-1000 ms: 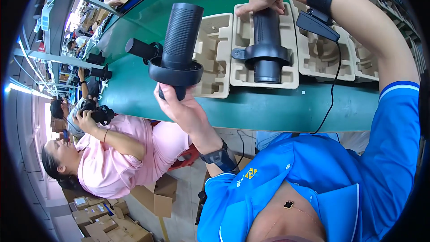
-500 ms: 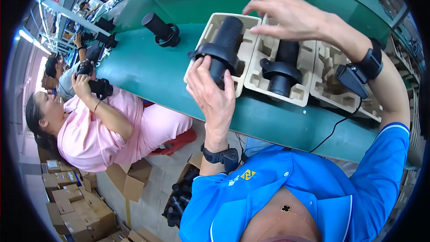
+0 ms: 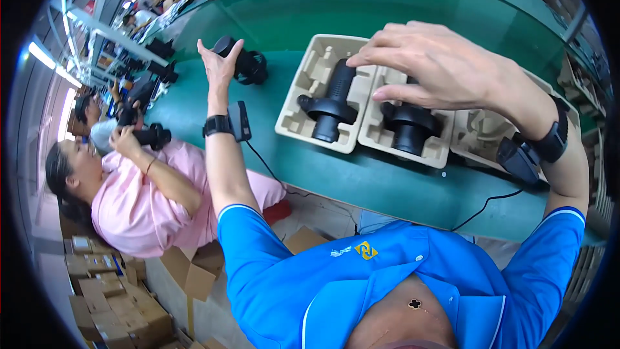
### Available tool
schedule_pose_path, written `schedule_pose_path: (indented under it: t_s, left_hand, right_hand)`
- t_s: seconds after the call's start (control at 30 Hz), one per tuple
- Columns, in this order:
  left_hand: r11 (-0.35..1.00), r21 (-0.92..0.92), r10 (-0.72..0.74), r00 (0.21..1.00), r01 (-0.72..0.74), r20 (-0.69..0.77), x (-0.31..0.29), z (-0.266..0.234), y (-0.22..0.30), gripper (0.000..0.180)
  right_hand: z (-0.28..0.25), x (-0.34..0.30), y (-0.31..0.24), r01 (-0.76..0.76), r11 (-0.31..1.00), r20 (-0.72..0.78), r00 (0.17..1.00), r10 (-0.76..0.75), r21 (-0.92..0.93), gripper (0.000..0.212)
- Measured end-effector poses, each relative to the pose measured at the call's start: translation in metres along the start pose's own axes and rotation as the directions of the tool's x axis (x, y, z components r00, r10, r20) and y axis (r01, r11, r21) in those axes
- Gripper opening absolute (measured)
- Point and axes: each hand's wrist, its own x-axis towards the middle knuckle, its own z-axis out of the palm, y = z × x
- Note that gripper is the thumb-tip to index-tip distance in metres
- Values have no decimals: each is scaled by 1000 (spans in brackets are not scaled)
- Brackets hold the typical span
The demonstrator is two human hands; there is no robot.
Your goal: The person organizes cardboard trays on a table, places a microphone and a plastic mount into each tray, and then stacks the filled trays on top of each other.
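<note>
My left hand (image 3: pixel 218 68) reaches out to the far left of the bench, its thumb and fingers spread. Just beyond it, a loose black cylindrical device (image 3: pixel 250 68) stands on the green surface; whether they touch, I cannot tell. My right hand (image 3: pixel 439 68) hovers over the moulded trays, thumb apart from the fingers. Its fingertips are by the upper end of a black collared cylinder (image 3: pixel 332 100), which lies in the beige left tray (image 3: pixel 290 116). A similar black cylinder (image 3: pixel 411 126) lies in the middle tray (image 3: pixel 378 141), partly hidden under my right hand.
A third beige tray (image 3: pixel 481 139) stands to the right. A black cable (image 3: pixel 487 201) crosses the green bench (image 3: pixel 361 184) near its front edge. At the left sits a co-worker in pink (image 3: pixel 148 187), holding a black device (image 3: pixel 154 136). Cardboard boxes (image 3: pixel 123 304) are stacked on the floor.
My left hand has let go of the cylinder in the left tray and moved left to the loose device. That cylinder now lies lower in its tray. My right hand stays above the trays.
</note>
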Motion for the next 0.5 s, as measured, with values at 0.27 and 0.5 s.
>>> schedule_pose_path:
  t_s: [0.27,0.5]
  left_hand:
    - [898,-115,435,896,-424,90,18,-27,222,67]
    - [620,-772,575,752,-143,323,-81,-80,342,61]
  right_hand:
    - [-1,-6,33,26,1000,-623,782,-11,15,55]
    - [3,-30,21,82,824,-669,631,392,560,72]
